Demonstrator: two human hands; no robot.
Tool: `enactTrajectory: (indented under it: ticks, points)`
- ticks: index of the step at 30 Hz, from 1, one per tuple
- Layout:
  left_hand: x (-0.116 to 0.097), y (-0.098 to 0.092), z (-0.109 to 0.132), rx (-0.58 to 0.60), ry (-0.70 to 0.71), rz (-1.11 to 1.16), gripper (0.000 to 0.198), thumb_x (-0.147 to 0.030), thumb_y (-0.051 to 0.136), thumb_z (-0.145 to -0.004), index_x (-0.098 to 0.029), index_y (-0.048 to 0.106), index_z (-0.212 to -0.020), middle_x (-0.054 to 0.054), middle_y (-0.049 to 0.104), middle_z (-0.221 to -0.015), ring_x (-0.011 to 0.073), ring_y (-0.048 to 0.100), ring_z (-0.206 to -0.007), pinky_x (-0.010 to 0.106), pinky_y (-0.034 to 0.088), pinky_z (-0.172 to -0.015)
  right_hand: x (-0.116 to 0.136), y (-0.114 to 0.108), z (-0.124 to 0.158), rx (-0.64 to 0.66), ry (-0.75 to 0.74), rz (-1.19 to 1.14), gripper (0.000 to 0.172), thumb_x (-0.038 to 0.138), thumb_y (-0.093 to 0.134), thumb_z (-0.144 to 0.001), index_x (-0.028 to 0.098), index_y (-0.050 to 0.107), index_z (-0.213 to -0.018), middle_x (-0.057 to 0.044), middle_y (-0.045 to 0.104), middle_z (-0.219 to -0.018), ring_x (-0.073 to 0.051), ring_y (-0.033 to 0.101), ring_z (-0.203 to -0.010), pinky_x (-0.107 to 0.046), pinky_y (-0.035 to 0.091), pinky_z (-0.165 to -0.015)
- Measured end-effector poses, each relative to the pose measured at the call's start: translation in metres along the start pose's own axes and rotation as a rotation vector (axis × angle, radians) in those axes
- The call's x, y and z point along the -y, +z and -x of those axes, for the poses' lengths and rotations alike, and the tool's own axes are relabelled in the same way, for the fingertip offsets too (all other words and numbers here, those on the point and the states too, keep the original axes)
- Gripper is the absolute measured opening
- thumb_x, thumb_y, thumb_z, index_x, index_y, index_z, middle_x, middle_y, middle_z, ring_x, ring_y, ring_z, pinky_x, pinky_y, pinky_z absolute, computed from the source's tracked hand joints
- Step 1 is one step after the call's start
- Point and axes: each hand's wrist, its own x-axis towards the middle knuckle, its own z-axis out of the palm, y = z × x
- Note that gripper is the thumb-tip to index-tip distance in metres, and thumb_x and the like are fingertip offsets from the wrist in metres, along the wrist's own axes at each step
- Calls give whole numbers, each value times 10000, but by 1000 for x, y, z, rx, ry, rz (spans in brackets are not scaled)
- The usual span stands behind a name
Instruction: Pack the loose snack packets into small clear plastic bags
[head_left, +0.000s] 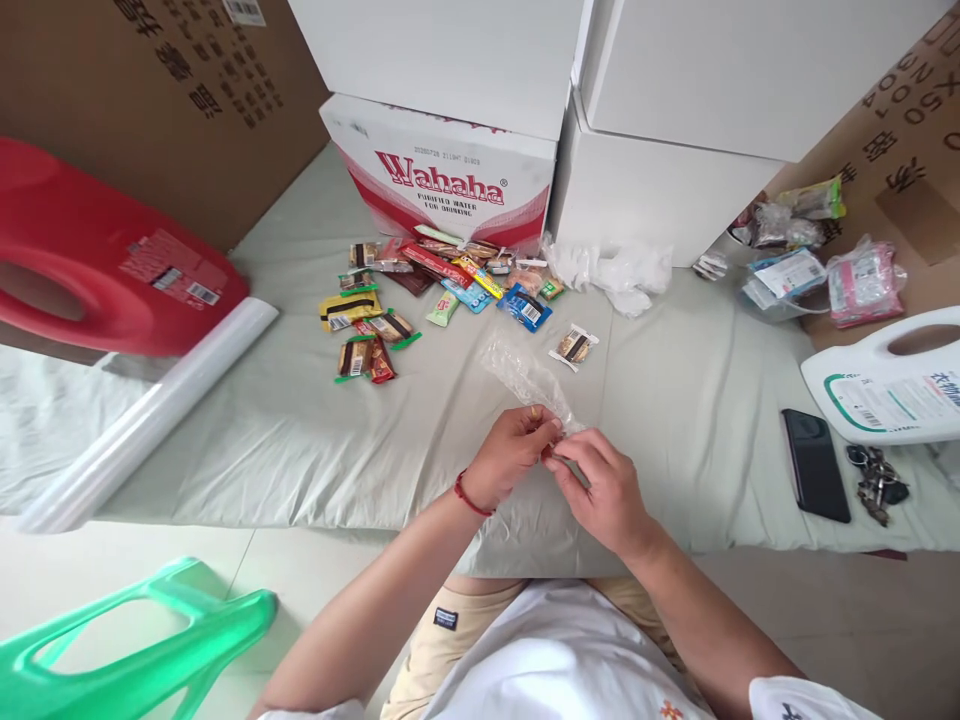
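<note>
My left hand [510,455] and my right hand [604,490] meet over the front of a pale green mat [300,430]. Both pinch the near end of a clear plastic bag [525,378] that stretches away from me; a small tan item shows at my left fingertips. A red string circles my left wrist. Beyond the bag lies a single wrapped snack [574,346], and further back a heap of colourful snack packets [442,285].
A roll of clear film [150,415], a red jug [97,260] and a green stool [135,640] are at left. Wahaha carton [442,185], white boxes and crumpled plastic [611,268] stand behind. Right: black phone [815,465], keys [876,483], white jug [889,385], bagged goods [862,280].
</note>
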Motion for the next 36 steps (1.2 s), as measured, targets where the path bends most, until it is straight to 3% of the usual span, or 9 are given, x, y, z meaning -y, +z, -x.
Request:
enactTrajectory:
  ticks: [4,6,11,16,20,26,32,34,36]
  points:
    - [15,7,5,-111,101,-50,383,-540,718,-799,-169,634,-750,-18,593,-654,89,470,-540,250,360,-546,-5,-11,1,-182,225,-63,305,344,730,-944,238,613,-1205,-63,608,-1097,-86,453,-569,-274,486,-580]
    - [18,10,7,-123,137,-49,408,-566,727,-803,-174,628,-750,-35,542,-622,93,460,-551,250,355,-553,-9,-12,-2,-137,307,-115,360,408,762,-906,226,635,-1189,-56,616,-1069,-91,452,-579,-279,481,-585]
    - [17,13,16,-156,186,10,478,-640,713,-827,-181,596,-767,-19,583,-685,90,457,-569,248,364,-557,-14,-6,-6,-31,489,-307,211,407,651,-963,221,678,-867,34,554,-697,-108,424,-553,-254,392,-544]
    - [14,18,31,-92,134,29,566,-732,706,-806,-208,567,-966,8,625,-837,145,592,-734,229,436,-555,-7,-4,-4,-8,612,-462,279,486,671,-931,213,687,-874,28,594,-661,-119,459,-555,-252,385,-533]
    - [16,20,33,-33,106,110,542,-636,823,-747,-200,584,-963,21,651,-917,154,630,-818,245,505,-644,-6,-4,-4,41,627,-539,315,517,681,-924,210,737,-965,3,667,-695,-136,530,-584,-260,434,-562]
    - [22,9,25,-309,169,146,458,-611,730,-833,-177,596,-770,-8,637,-722,88,533,-597,241,432,-608,-12,-6,-7,-120,793,-784,352,544,745,-875,202,717,-954,-18,724,-819,-71,364,-489,-230,305,-445]
    - [18,-14,34,-535,208,233,458,-598,749,-805,-194,535,-779,-22,623,-720,73,525,-553,205,375,-501,-23,-18,3,-292,1006,-930,436,550,861,-713,198,652,-862,-12,699,-780,-45,311,-476,-183,235,-404]
    - [18,-22,39,-609,205,269,461,-598,757,-799,-201,525,-795,-35,600,-699,74,531,-543,196,358,-478,-32,-26,15,-222,1053,-881,462,584,849,-710,196,646,-856,-18,697,-768,-47,310,-470,-181,222,-394]
    - [21,-28,45,-655,209,273,457,-603,747,-818,-206,520,-809,-48,570,-676,73,524,-528,189,337,-460,-42,-38,26,-15,1036,-766,478,617,819,-745,187,683,-904,-52,726,-815,-73,411,-508,-188,289,-409]
